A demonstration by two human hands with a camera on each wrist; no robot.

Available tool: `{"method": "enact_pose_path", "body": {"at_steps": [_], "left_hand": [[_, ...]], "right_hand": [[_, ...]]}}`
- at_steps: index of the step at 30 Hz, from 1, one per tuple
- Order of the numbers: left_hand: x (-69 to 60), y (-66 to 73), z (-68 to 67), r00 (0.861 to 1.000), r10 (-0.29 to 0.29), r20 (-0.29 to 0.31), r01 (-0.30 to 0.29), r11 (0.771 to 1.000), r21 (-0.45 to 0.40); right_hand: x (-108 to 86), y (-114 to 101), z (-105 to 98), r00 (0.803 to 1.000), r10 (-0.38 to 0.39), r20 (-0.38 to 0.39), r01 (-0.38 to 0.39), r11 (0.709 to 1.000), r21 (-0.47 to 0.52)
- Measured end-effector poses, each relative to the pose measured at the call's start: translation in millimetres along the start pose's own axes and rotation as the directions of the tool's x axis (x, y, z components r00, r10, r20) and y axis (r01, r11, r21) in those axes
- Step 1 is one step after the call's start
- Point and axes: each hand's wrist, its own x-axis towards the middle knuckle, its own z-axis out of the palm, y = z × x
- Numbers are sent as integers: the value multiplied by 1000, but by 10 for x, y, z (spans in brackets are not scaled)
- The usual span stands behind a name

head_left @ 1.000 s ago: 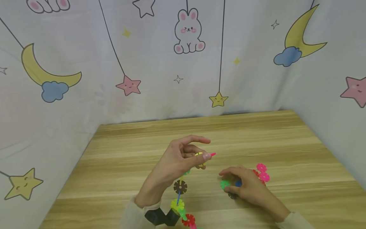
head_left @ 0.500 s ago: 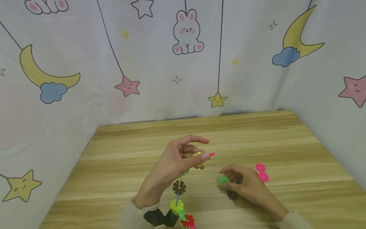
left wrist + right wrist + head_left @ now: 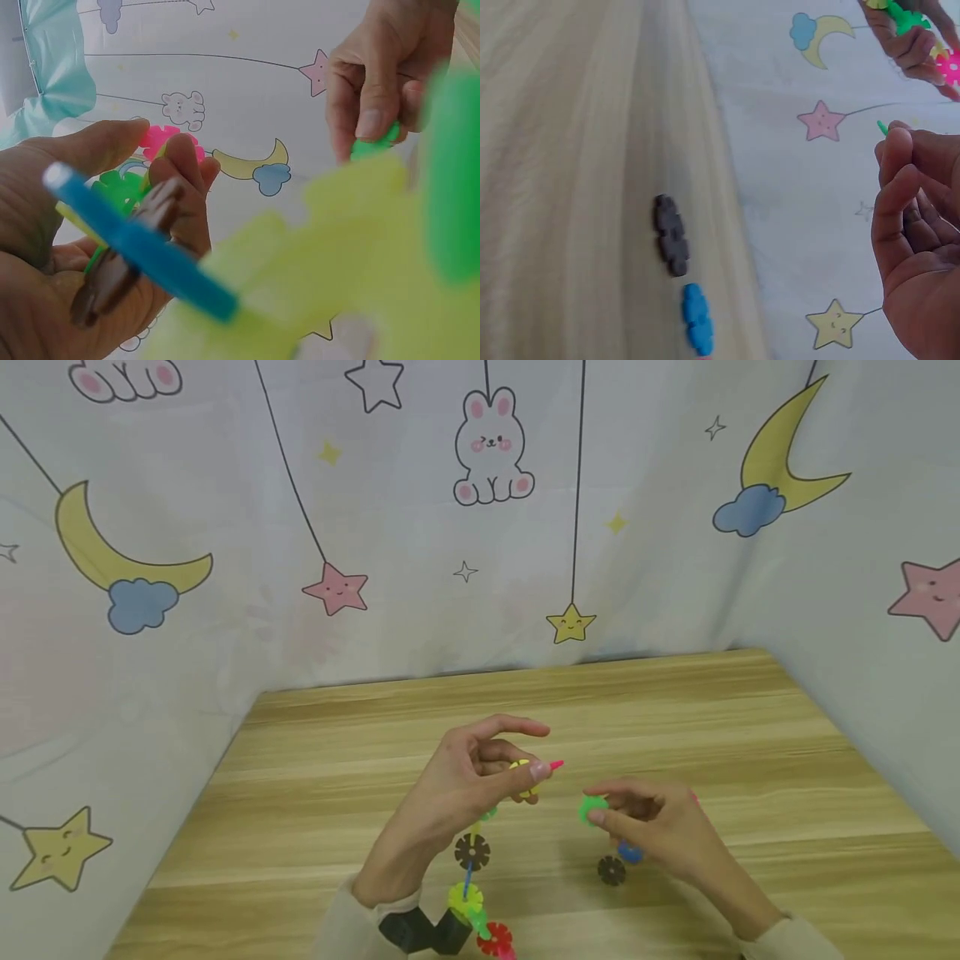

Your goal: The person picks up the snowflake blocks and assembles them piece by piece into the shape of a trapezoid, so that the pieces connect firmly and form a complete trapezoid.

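Observation:
My left hand (image 3: pixel 480 768) pinches a pink snowflake disc (image 3: pixel 557 765) at the end of a chain of interlocked plastic discs. Below it in that chain come a yellow disc (image 3: pixel 519 768), a brown disc (image 3: pixel 472 852) and, edge-on in the left wrist view, a blue disc (image 3: pixel 150 251). More of the chain hangs past the wrist, with a red disc (image 3: pixel 495 938) low in the head view. Between thumb and fingertips, my right hand (image 3: pixel 660 831) holds a single green disc (image 3: pixel 591 810), apart from the chain and raised off the table.
On the wooden table (image 3: pixel 337 760), a loose brown disc (image 3: pixel 611 871) and a blue disc (image 3: pixel 631 853) lie under my right hand. That hand hides most of the other discs; one pink edge (image 3: pixel 694 797) shows. A patterned white cloth (image 3: pixel 420 635) stands behind the table.
My right hand has picked up the green disc from the table and lifted it, uncovering the brown disc. The left hand stays in place with the chain.

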Motion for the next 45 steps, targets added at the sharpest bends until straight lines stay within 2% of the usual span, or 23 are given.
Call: {"method": "enact_pose_path", "body": {"at_steps": [8, 15, 27, 45], "left_hand": [[-1, -3, 4, 1000, 8, -2, -8, 1000, -1], [-2, 1, 2, 1000, 10, -4, -10, 1000, -3], [1, 12, 17, 1000, 14, 3, -14, 1000, -2], [-1, 3, 35, 1000, 5, 3, -6, 1000, 20]], "right_hand": [[95, -282, -82, 996, -77, -51, 76, 997, -31], [182, -466, -105, 979, -181, -96, 182, 983, -1], [223, -553, -58, 970, -217, -109, 221, 975, 31], [257, -618, -29, 975, -206, -85, 213, 974, 81]]}}
